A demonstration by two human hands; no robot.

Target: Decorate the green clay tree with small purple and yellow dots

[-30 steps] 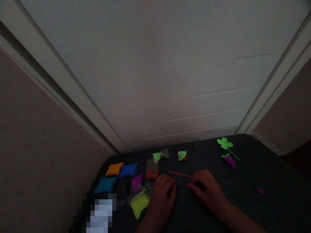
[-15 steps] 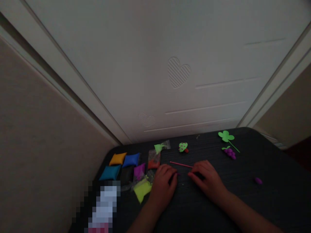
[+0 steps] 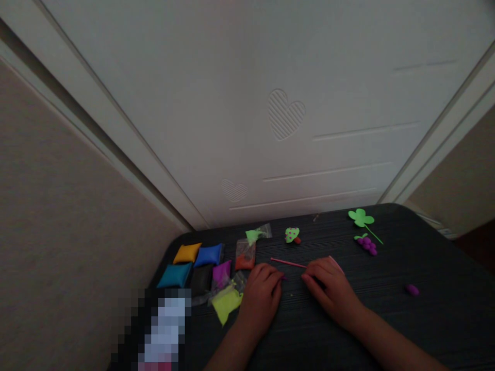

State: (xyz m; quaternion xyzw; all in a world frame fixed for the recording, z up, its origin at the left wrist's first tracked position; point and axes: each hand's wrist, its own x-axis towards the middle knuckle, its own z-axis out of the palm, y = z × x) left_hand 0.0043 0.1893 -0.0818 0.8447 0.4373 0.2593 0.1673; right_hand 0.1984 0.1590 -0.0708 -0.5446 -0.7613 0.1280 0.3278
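Observation:
My left hand (image 3: 262, 289) rests on the dark table with thumb and forefinger closed on a small piece of purple clay (image 3: 284, 278), of which only a tip shows. To its right, my right hand (image 3: 329, 282) has its fingers curled around a thin pink modelling tool (image 3: 288, 263). The tool's slim end points left across the table, and its wider end shows behind the knuckles. Beyond the hands lies a clay mushroom (image 3: 292, 235) with a green, dotted cap and a red-brown stem. An orange-red clay bag (image 3: 245, 256) is just past the left hand.
Several clay packs, including a yellow-green one (image 3: 227, 305), a blue one (image 3: 209, 255) and a teal one (image 3: 175, 275), lie left. At right are a green clay clover (image 3: 361, 218), a purple grape bunch (image 3: 367, 244) and a purple lump (image 3: 412, 289). A white door (image 3: 232, 129) stands behind.
My right hand has shifted very slightly, and the tool's wider pink end now shows behind it. My left hand stays nearly in place with the purple clay.

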